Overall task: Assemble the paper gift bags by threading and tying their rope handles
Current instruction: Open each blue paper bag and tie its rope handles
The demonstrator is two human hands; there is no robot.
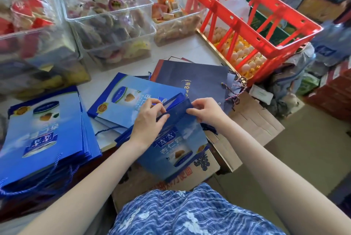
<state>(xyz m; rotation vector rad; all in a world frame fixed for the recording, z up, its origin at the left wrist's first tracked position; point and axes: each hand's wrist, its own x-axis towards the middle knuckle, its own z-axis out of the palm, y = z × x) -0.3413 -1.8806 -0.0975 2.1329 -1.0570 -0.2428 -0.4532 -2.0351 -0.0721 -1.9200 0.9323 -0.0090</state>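
Holding the flat blue gift bag (176, 139) by its top edge, the left hand (150, 119) and right hand (204, 110) pinch it. It lies lengthwise, near to far, top pointing away, over cardboard boxes (252, 120).

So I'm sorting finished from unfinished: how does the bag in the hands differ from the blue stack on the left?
The bag in the hands is a single one, its top edge pinched by the left hand and right hand; the blue stack is many bags lying untouched. The stack trails blue rope handles from its near edge; the held bag shows a bare punched hole at its top. Both lie flat and carry the same blue print.
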